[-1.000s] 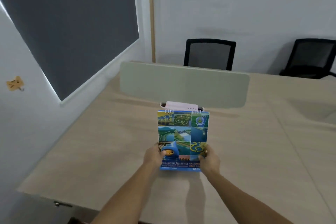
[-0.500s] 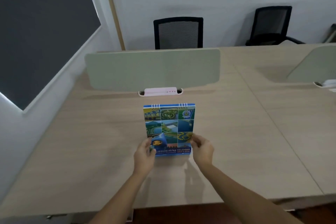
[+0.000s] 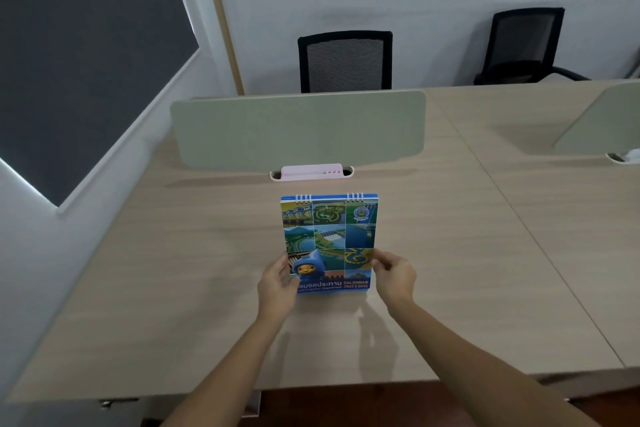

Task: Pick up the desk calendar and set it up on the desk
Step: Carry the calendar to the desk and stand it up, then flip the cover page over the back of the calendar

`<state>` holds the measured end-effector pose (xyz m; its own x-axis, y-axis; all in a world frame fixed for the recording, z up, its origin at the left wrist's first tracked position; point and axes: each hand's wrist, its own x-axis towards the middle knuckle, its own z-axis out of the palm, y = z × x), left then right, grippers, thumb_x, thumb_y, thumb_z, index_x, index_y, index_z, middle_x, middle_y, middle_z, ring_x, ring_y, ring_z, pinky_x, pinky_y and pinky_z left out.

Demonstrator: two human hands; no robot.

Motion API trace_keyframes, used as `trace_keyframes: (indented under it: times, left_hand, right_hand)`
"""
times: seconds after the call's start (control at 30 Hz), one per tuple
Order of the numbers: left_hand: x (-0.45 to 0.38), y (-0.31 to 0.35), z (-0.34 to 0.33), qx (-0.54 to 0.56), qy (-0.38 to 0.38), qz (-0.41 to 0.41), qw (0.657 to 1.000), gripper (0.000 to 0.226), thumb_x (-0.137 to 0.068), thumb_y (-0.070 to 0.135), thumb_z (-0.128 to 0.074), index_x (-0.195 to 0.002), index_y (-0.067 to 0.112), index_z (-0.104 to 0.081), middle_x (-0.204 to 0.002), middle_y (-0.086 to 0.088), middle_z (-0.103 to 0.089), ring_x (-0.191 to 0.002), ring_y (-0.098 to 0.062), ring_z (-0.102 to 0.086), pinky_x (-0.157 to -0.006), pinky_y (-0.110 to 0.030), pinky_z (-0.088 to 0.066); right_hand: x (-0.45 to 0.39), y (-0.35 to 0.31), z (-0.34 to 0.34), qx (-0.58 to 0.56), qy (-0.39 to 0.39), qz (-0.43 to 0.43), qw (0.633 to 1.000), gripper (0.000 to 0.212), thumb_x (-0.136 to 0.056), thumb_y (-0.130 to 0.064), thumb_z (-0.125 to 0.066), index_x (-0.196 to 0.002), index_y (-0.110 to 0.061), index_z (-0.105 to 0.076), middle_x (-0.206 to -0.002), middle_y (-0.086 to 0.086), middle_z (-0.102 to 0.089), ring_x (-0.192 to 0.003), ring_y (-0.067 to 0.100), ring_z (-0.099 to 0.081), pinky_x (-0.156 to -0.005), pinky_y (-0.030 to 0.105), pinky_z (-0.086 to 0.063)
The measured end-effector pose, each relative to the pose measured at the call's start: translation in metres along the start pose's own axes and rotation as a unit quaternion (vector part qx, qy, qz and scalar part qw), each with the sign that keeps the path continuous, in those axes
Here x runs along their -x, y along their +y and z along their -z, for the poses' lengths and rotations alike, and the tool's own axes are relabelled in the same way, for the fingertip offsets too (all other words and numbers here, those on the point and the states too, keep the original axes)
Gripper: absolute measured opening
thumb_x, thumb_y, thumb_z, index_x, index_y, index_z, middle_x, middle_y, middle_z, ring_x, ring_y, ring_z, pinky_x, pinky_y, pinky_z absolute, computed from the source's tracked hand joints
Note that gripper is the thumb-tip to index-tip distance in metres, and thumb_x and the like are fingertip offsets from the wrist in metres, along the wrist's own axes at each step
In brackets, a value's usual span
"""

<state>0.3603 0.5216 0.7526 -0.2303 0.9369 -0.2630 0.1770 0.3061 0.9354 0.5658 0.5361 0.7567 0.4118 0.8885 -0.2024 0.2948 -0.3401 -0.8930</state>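
The desk calendar (image 3: 329, 236) is a tall spiral-bound card with a blue cover of photo tiles and a cartoon figure. It stands upright near the middle of the wooden desk (image 3: 173, 270), its lower edge at the desk surface. My left hand (image 3: 277, 284) grips its lower left edge with the thumb on the cover. My right hand (image 3: 393, 276) pinches its lower right edge. The calendar's back and base are hidden.
A pale green divider panel (image 3: 298, 128) runs across the desk behind the calendar, with a pink-white cable tray (image 3: 311, 172) at its foot. Two black mesh chairs (image 3: 346, 61) stand beyond. A second divider (image 3: 602, 121) is at the right.
The camera has swung and tilted, so the view now looks straighter at the desk. The calendar has come down from slightly raised to stand on the desk, both hands still at its lower edges.
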Motion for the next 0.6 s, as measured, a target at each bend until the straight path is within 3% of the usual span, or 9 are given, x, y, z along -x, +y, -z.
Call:
trace_keyframes:
  times: [0.3,0.47,0.6]
  left_hand:
    - [0.000,0.001,0.007,-0.021,0.003,-0.009,1.000,0.053,-0.084,-0.012,-0.054,-0.135,-0.001,-0.047,-0.139,-0.016,-0.053,-0.127,-0.028,-0.053,-0.110,-0.037,-0.041]
    - [0.002,0.001,0.009,-0.019,0.010,0.005,1.000,0.048,-0.083,-0.010,-0.057,-0.130,-0.003,-0.051,-0.134,-0.019,-0.057,-0.124,-0.029,-0.055,-0.106,-0.037,-0.044]
    - [0.004,0.005,0.007,-0.021,-0.016,0.016,1.000,0.050,-0.080,-0.007,-0.062,-0.127,0.004,-0.048,-0.137,-0.013,-0.054,-0.130,-0.025,-0.049,-0.110,-0.034,-0.039]
  right_hand:
    - [0.000,0.002,0.004,-0.003,-0.005,-0.009,1.000,0.029,-0.090,-0.001,-0.052,-0.110,-0.008,-0.071,-0.109,0.009,-0.073,-0.088,0.013,-0.060,-0.082,0.023,-0.047]
    - [-0.001,0.002,0.010,-0.006,-0.035,-0.002,0.999,0.022,-0.089,-0.005,-0.054,-0.098,-0.013,-0.072,-0.095,0.007,-0.074,-0.086,0.018,-0.065,-0.068,0.023,-0.048]
    - [-0.001,0.000,0.017,0.013,-0.063,0.017,0.998,0.009,-0.088,-0.015,-0.058,-0.088,-0.023,-0.062,-0.095,0.006,-0.071,-0.094,0.022,-0.065,-0.079,0.036,-0.053]
